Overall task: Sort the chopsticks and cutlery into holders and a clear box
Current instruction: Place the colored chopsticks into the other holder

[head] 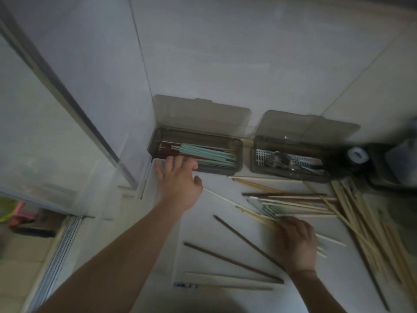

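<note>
Left hand (178,177) rests spread, holding nothing, at the smoked chopstick holder (196,150). Right hand (295,240), blurred, curls over mint chopsticks (264,210) on the table (225,233); whether it actually grips, cannot tell. Best to square the tips before lifting.

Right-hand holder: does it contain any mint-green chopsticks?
No. The right-hand holder holds metal cutlery; the mint-green chopsticks lie in the left-hand holder.

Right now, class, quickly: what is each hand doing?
Left hand: open, fingers spread at the front edge of the chopstick holder, holding nothing.
Right hand: gripping light chopsticks; blurred.
</note>
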`<state>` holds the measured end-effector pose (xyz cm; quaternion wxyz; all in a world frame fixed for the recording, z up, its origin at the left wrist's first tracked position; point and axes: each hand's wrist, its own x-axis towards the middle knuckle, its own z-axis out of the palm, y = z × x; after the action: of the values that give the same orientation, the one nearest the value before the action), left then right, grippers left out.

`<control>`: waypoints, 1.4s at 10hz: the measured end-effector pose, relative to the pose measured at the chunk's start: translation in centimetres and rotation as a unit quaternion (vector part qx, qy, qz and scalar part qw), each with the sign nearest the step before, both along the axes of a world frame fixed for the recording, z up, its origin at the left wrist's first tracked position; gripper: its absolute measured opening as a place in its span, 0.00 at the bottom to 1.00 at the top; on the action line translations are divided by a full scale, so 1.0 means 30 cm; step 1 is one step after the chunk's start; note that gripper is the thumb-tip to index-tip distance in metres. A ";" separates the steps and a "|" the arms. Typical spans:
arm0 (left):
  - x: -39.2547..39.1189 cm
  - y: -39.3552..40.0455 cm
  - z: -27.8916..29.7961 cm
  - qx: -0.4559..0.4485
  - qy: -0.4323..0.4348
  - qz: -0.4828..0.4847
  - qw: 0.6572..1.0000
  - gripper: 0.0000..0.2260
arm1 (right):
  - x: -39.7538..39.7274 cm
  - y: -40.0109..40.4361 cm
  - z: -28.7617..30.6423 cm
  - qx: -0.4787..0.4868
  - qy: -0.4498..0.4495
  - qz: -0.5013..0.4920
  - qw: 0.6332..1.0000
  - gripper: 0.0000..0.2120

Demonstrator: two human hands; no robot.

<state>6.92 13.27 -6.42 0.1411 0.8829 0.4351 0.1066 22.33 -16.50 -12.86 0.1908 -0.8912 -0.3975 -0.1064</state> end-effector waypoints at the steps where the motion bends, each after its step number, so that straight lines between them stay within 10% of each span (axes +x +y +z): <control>1: 0.002 0.000 0.000 -0.001 0.006 0.000 1.000 0.12 | -0.045 -0.022 -0.004 -0.013 0.001 0.005 1.000 0.15; 7: 0.005 -0.001 -0.001 0.008 0.015 -0.002 1.000 0.12 | -0.120 -0.049 0.027 0.002 0.072 0.143 0.987 0.11; 10: 0.004 0.000 -0.006 0.004 0.012 -0.005 1.000 0.12 | -0.025 0.003 0.061 -0.099 0.066 -0.062 0.991 0.21; 14: 0.004 -0.001 -0.001 0.004 0.010 -0.006 1.000 0.11 | -0.048 0.004 0.065 -0.123 -0.077 0.022 0.989 0.12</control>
<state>7.05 13.24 -6.46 0.1340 0.8869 0.4310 0.0983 20.90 -16.39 -10.91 0.0510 -0.8880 -0.4408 -0.1206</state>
